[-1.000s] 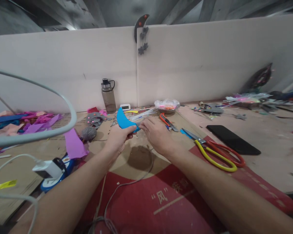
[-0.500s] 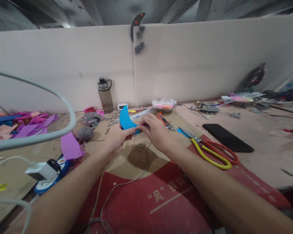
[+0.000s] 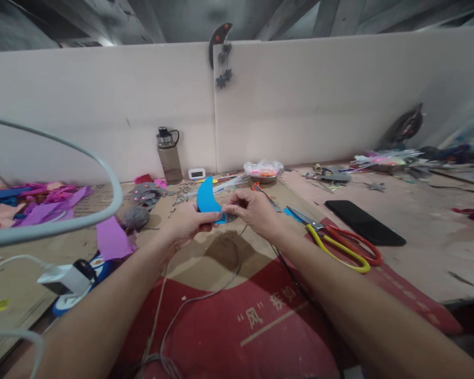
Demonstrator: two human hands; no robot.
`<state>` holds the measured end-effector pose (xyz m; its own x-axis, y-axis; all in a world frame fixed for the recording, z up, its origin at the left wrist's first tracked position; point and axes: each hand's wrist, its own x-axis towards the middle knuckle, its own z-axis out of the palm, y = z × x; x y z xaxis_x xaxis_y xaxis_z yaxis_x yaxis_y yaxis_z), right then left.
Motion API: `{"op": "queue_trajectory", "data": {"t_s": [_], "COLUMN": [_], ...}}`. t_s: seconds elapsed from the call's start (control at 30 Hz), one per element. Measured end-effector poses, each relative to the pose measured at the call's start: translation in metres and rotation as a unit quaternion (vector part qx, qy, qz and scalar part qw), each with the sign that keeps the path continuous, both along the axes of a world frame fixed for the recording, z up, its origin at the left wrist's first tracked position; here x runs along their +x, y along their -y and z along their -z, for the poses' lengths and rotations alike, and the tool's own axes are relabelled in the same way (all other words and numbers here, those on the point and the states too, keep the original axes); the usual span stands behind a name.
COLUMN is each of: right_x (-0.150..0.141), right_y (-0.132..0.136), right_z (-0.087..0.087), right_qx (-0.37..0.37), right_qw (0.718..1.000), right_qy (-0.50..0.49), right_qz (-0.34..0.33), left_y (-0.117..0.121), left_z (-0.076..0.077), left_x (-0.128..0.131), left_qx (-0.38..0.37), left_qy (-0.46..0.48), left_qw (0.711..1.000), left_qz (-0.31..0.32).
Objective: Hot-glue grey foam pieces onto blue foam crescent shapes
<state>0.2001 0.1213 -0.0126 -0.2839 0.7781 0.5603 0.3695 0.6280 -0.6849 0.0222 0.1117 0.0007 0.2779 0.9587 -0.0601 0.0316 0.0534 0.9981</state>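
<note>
From my distant viewpoint, the largest thing is the red-and-tan cardboard sheet (image 3: 221, 326) across the work surface, beneath both hands. To its right lies the black smartphone (image 3: 364, 222), flat, near the large scissors (image 3: 337, 239) with one yellow and one red handle. The dark-tinted water bottle (image 3: 169, 158) stands upright against the white partition (image 3: 292, 100). I see the blue crescent (image 3: 208, 199) raised above the cardboard, its lower end pinched between thumb and fingers of the left hand (image 3: 190, 222). The right hand (image 3: 249, 210) has thumb and fingertips closed together at that end; I cannot tell exactly what they grip.
</note>
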Motion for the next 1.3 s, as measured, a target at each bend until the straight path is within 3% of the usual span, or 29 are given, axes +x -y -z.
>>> {"op": "queue_trajectory", "data": {"t_s": [0.37, 0.87, 1.1, 1.3], "right_x": [0.0, -0.003, -0.003, -0.002], "right_y": [-0.001, -0.001, 0.0, 0.003], "right_z": [-0.001, 0.002, 0.003, 0.003], "right_qx": [-0.097, -0.055, -0.145, -0.255], "right_qw": [0.994, 0.998, 0.989, 0.962], "right_qy": [-0.024, -0.007, -0.034, -0.055], "right_qz": [-0.032, 0.004, -0.022, -0.078], "left_y": [0.003, 0.005, 0.006, 0.005], "left_z": [-0.002, 0.003, 0.006, 0.007], "left_x": [-0.001, 0.0, 0.002, -0.001], "left_qx": [-0.059, -0.012, 0.017, 0.043], "left_qy": [0.015, -0.014, -0.064, -0.11], "left_qw": [0.996, 0.996, 0.995, 0.99], "left_qz": [0.066, 0.088, 0.069, 0.076]}}
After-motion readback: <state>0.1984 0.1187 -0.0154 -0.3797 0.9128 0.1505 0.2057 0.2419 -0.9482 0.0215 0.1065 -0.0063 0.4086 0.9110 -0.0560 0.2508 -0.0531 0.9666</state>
